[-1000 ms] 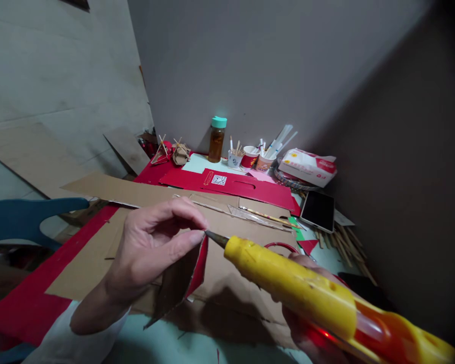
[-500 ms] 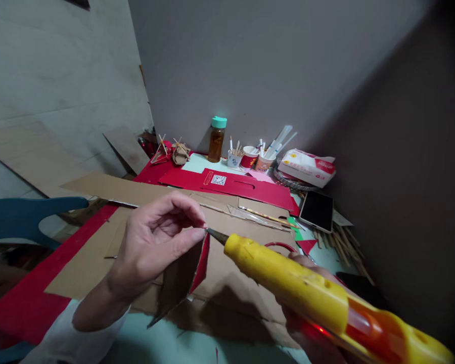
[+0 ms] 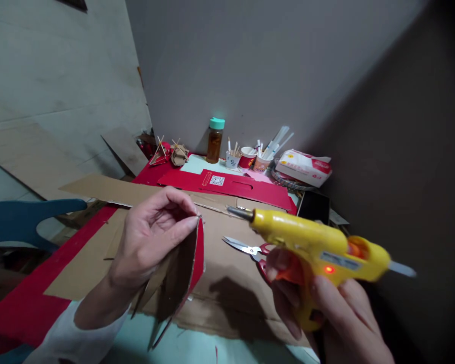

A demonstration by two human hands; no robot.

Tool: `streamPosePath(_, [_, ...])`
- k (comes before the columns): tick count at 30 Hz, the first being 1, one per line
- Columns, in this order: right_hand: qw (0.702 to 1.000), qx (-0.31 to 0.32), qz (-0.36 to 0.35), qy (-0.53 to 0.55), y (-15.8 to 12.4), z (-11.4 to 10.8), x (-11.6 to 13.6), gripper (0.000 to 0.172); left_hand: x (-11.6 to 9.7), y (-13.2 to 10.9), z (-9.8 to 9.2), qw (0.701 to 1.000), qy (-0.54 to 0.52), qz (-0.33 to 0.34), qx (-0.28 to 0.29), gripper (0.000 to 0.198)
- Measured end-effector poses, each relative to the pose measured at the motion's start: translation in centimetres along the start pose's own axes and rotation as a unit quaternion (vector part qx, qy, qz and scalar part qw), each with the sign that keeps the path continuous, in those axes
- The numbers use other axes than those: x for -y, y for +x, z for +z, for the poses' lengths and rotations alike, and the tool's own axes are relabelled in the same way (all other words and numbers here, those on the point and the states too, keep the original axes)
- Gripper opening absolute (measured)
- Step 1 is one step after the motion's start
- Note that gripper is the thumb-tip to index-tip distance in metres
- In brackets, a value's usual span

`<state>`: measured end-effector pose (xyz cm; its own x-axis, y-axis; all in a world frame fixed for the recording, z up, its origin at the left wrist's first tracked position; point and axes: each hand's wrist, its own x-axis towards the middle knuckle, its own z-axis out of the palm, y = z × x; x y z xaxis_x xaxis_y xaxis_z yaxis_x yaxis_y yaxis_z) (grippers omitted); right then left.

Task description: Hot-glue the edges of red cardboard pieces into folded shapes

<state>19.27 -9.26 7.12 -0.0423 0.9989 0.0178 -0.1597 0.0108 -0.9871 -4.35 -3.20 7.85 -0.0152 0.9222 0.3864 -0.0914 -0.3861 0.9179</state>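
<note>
My left hand (image 3: 155, 237) pinches the top corner of a folded cardboard piece (image 3: 182, 268), brown on the inner side and red along its outer face. The piece hangs below my fingers, its lower edges near the table. In my right hand (image 3: 333, 313) is a yellow hot glue gun (image 3: 303, 232), held by its handle with a finger at the orange trigger. Its metal nozzle points left, apart from the cardboard. A glue stick end sticks out at the rear, and a red light glows on its side. Scissors (image 3: 250, 248) with red handles lie on flat cardboard behind the gun.
Large brown cardboard sheets (image 3: 227, 303) cover the table. Along the wall stand a tea bottle (image 3: 214, 141), paper cups (image 3: 247, 158) with sticks, and a tissue pack (image 3: 305, 167). A dark tablet (image 3: 314, 206) lies at right; a blue chair (image 3: 30, 215) stands at left.
The glue gun's nozzle has left the cardboard corner; my right hand has drawn it right and turned it level. The scissors now show more fully. My left hand keeps its pinch, slightly shifted.
</note>
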Motion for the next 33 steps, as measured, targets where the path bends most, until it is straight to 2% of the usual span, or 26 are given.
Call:
streamPosePath(3, [0.995,0.032,0.029,0.094,0.6,0.9,0.4,0.033,0.0,0.0,0.0,1.0,0.012,-0.009,-0.025,0.004])
streamPosePath(7, [0.974,0.092,0.058,0.201,1.5,0.6,1.1,0.036,0.4,0.5,-0.1,0.997,-0.008,-0.041,-0.062,0.007])
streamPosePath(11, [0.963,0.097,0.075,0.242,2.7,0.0,0.0,0.046,1.0,1.2,0.2,0.991,-0.033,-0.056,-0.116,0.012])
streamPosePath(13, [0.968,0.115,0.072,0.212,3.1,-0.1,-0.9,0.049,1.1,1.3,0.5,0.991,-0.036,-0.071,-0.107,0.013])
streamPosePath(15, [0.981,0.133,0.061,0.13,3.1,-0.1,-1.5,0.052,0.9,1.2,0.9,0.992,-0.043,-0.09,-0.084,0.014])
streamPosePath(19, [0.991,0.131,0.003,-0.011,2.1,-0.3,-1.1,0.047,0.1,0.4,1.4,0.991,-0.067,-0.107,-0.049,0.013])
streamPosePath(21, [0.993,0.115,-0.012,-0.036,1.6,-0.3,-0.4,0.049,-0.2,0.0,1.4,0.99,-0.078,-0.11,-0.036,0.01])
streamPosePath(26, [0.998,0.039,0.016,-0.039,0.9,0.0,0.7,0.049,-0.5,-0.5,1.0,0.992,-0.085,-0.092,0.016,0.005])
streamPosePath(28, [0.996,0.052,0.01,-0.066,0.9,-0.1,0.6,0.049,-0.6,-0.5,1.0,0.993,-0.078,-0.078,0.032,0.005])
streamPosePath(31, [0.991,0.085,-0.011,-0.106,0.7,-1.0,0.1,0.05,-0.8,-0.6,1.0,0.995,-0.064,-0.075,0.026,0.007])
streamPosePath(33, [0.987,0.069,-0.024,-0.143,0.5,-1.7,-0.4,0.049,-1.0,-0.7,1.1,0.995,-0.055,-0.077,0.018,0.009])
